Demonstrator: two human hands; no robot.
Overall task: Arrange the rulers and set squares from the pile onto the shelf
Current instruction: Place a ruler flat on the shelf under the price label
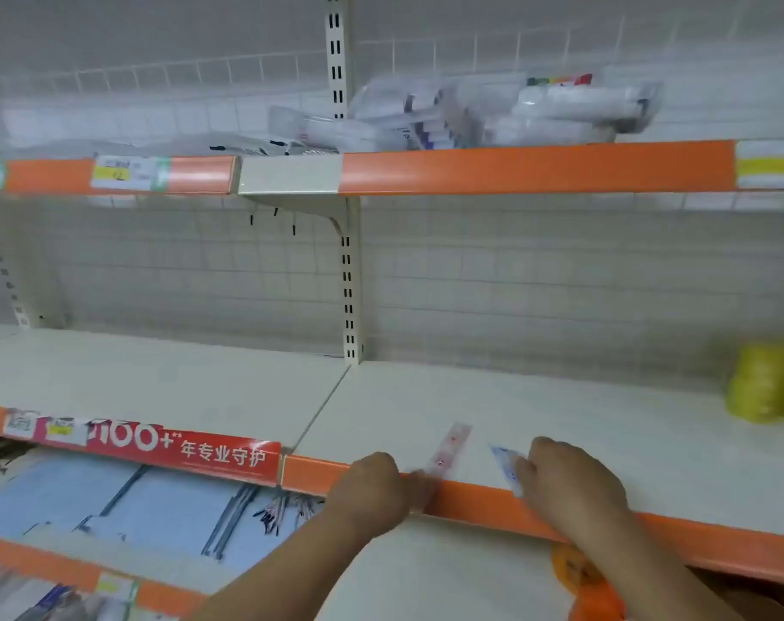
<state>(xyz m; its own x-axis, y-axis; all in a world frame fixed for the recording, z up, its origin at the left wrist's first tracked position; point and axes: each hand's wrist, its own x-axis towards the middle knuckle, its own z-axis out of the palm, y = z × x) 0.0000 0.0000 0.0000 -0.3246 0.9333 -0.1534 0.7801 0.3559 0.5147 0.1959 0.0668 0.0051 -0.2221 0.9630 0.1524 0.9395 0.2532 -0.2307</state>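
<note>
Your left hand (pixel 372 490) pinches the near end of a thin, flat, clear ruler (pixel 448 445) with pink markings; it lies on the smooth white shelf (pixel 560 423) at its front edge, angled away from you. Your right hand (pixel 569 481) is curled around a second clear ruler with blue print (pixel 506 463), also at the front edge, just beside the first. The orange glossy strip (pixel 470 497) runs along that edge. On the shelf above sits a heap of clear plastic packets (pixel 493 114), blurred. A yellow round roll (pixel 761 383) stands near the right end.
</note>
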